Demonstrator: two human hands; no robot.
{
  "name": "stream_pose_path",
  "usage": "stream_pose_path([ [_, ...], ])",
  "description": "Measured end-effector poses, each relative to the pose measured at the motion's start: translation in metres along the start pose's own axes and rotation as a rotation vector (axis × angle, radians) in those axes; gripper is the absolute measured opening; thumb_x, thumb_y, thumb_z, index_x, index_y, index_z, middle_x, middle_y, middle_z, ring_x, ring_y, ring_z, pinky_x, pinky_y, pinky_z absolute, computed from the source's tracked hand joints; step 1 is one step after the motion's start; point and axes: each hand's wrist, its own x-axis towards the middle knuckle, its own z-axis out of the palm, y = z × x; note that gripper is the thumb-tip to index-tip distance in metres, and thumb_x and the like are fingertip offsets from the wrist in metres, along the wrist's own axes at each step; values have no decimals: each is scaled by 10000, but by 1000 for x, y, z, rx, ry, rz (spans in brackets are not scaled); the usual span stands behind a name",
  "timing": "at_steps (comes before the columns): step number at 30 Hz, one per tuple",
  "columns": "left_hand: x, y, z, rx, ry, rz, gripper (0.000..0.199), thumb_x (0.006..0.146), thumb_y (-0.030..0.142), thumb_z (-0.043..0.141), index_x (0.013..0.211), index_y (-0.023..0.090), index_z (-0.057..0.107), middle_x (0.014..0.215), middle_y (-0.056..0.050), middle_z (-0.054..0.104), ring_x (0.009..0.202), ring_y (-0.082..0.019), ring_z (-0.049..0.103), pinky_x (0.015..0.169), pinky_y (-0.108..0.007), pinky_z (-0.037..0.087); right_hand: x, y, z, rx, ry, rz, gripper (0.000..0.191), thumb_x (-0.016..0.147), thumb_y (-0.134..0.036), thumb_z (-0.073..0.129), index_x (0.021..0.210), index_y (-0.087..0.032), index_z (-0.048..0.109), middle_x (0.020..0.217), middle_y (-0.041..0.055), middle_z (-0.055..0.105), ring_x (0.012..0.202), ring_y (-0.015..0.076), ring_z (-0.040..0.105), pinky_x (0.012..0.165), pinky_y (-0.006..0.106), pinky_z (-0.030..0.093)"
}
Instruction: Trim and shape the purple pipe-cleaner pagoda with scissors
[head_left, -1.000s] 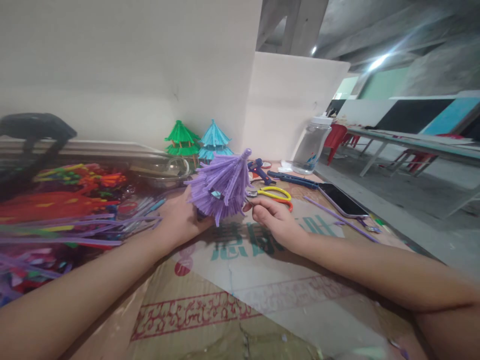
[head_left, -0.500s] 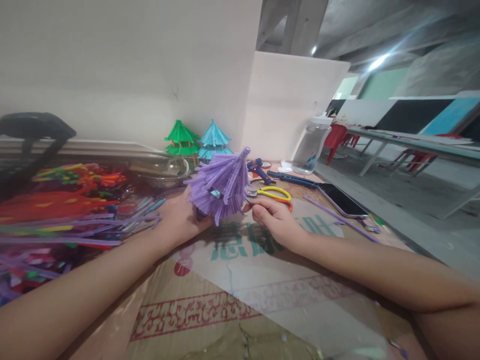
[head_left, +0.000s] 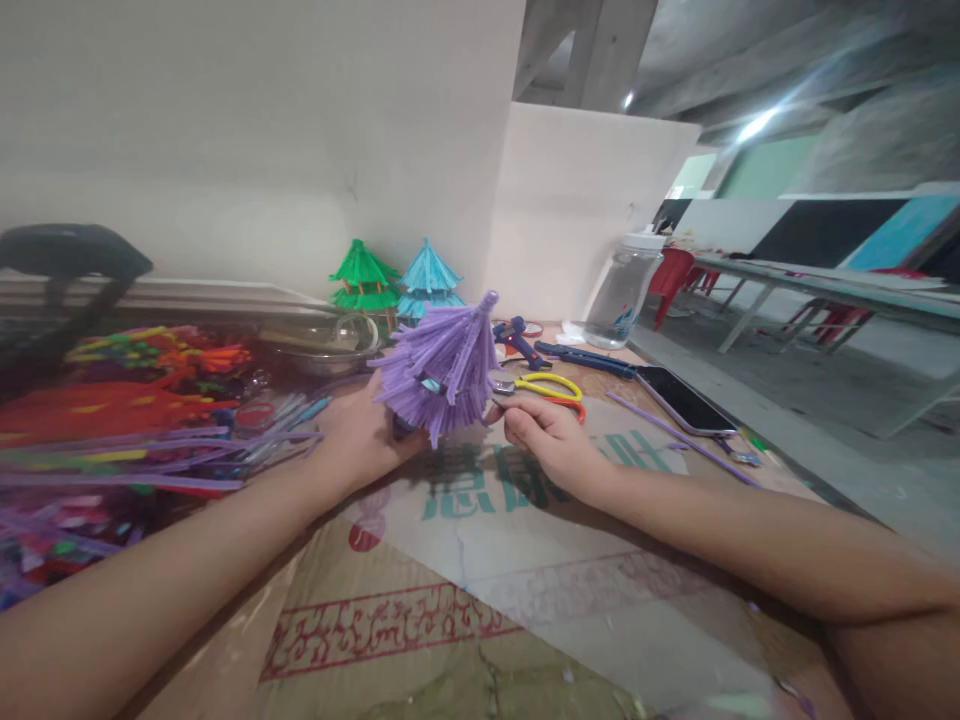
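A purple two-tiered pagoda roof point(head_left: 442, 365) made of pipe cleaners tilts to the right above the tabletop. My left hand point(head_left: 356, 425) is closed on it from behind and below, its fingertips hidden by the roof. At the roof's lower right edge, my right hand point(head_left: 551, 440) is pinched, thumb against fingers. A small dark tip shows at the pinch, too little to name. Just beyond that hand lie scissors point(head_left: 551, 387) with yellow and orange handles.
A green pagoda point(head_left: 364, 275) and a blue pagoda point(head_left: 427, 275) stand by the wall. A glue gun point(head_left: 525, 345), a dark blue long tool point(head_left: 589, 358), a phone point(head_left: 686, 400) and a water bottle point(head_left: 622, 290) lie or stand right. Pipe cleaners point(head_left: 112, 420) heap up left.
The purple pagoda roof has shifted very slightly upward. Both hands keep nearly the same place and grip.
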Motion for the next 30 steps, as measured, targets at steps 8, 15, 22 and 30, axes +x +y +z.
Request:
stream_pose_path([
  [8, -1, 4, -3, -3, 21, 39, 652, 896, 506, 732, 1485, 248, 630, 1606, -175, 628, 1277, -448, 750, 1051, -601, 648, -1, 1, 0, 60, 14, 20, 649, 936, -851, 697, 1043, -212, 683, 705, -60, 460, 620, 139, 378, 593, 310, 314],
  [15, -1, 7, -6, -5, 23, 38, 655, 921, 486, 722, 1511, 224, 613, 1636, -197, 605, 1314, -471, 740, 1063, -633, 649, 1, 5, 1, 64, -15, 40, 607, 973, -818, 663, 1027, -214, 661, 690, -72, 440, 590, 130, 337, 570, 309, 287],
  [22, 0, 4, -1, 10, 45, 6, 755, 913, 516, 775, 1605, 300, 562, 1482, -148, 704, 1211, -438, 772, 976, -576, 667, 0, 11, 1, 44, -28, 37, 648, 951, -857, 663, 1020, -213, 658, 681, -77, 425, 578, 124, 332, 544, 303, 254],
  [30, -1, 0, 0, 9, 54, 45, 783, 942, 611, 766, 1602, 239, 565, 1511, -204, 663, 1256, -473, 744, 1004, -624, 657, 1, 1, 1, 56, -14, 48, 635, 958, -859, 652, 1010, -226, 623, 671, -76, 438, 569, 124, 332, 535, 302, 261],
])
